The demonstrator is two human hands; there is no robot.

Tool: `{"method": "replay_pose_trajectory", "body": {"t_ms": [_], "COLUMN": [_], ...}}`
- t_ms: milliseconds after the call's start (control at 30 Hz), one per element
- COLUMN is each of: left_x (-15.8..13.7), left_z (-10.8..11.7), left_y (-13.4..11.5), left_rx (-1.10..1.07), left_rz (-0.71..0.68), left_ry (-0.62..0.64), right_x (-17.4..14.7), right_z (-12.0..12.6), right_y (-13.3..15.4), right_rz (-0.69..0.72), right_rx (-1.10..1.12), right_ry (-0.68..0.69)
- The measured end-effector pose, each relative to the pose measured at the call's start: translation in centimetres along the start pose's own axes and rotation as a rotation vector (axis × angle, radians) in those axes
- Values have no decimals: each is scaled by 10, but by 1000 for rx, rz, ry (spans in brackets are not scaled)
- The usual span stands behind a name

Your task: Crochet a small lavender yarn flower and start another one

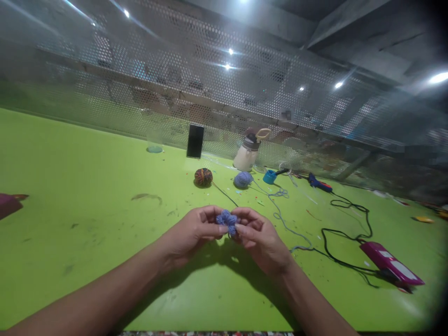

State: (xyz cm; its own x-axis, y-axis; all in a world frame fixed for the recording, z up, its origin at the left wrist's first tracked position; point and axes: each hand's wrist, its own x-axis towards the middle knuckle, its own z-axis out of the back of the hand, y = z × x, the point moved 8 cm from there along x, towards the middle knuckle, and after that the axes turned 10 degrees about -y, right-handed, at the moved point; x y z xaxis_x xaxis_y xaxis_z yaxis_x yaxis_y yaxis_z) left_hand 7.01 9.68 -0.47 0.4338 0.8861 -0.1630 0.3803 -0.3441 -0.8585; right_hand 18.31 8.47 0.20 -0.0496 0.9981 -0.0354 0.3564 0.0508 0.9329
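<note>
Between my two hands is a small crocheted flower in blue-purple yarn, held just above the green table. My left hand pinches its left petals between thumb and fingers. From the other side, my right hand grips the right edge the same way. A dark strand runs from near the flower to a multicoloured yarn ball beyond my hands. To the right of that ball lies a blue-purple yarn ball, its loose strand trailing to the right. My fingertips hide part of the flower's rim.
A phone and a bottle with a handle stand along the perforated screen. A blue tape-like roll and a blue glue gun lie right of them. A black cable leads to a magenta power strip at the right.
</note>
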Motion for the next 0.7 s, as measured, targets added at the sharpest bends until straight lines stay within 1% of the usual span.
{"method": "replay_pose_trajectory", "body": {"t_ms": [100, 167, 233, 367, 467, 533, 600, 633, 700], "left_x": [1, 2, 3, 5, 7, 9, 10, 11, 12], "left_z": [3, 5, 7, 10, 10, 10, 10, 10, 10], "left_y": [1, 1, 2, 3, 1, -2, -6, -8, -14], "left_rx": [73, 101, 118, 122, 121, 124, 132, 140, 170], "left_rz": [-5, -4, 0, 5, -16, -38, -58, -67, -95], "left_ry": [-45, -60, -61, -55, -42, -26, -4, 10, 34], "right_x": [1, 4, 8, 20, 29, 32, 29, 25, 18], "right_z": [2, 6, 11, 34, 56, 63, 60, 55, 36], "right_y": [2, 4, 6, 14, 26, 35, 43, 47, 49], "right_rz": [57, 94, 119, 189, 276, 326, 383, 410, 437], "right_rx": [-120, -203, -235, -276, -383, -467, -539, -568, -618], "right_ry": [-37, -84, -137, -256, -358, -391, -405, -396, -319]}}
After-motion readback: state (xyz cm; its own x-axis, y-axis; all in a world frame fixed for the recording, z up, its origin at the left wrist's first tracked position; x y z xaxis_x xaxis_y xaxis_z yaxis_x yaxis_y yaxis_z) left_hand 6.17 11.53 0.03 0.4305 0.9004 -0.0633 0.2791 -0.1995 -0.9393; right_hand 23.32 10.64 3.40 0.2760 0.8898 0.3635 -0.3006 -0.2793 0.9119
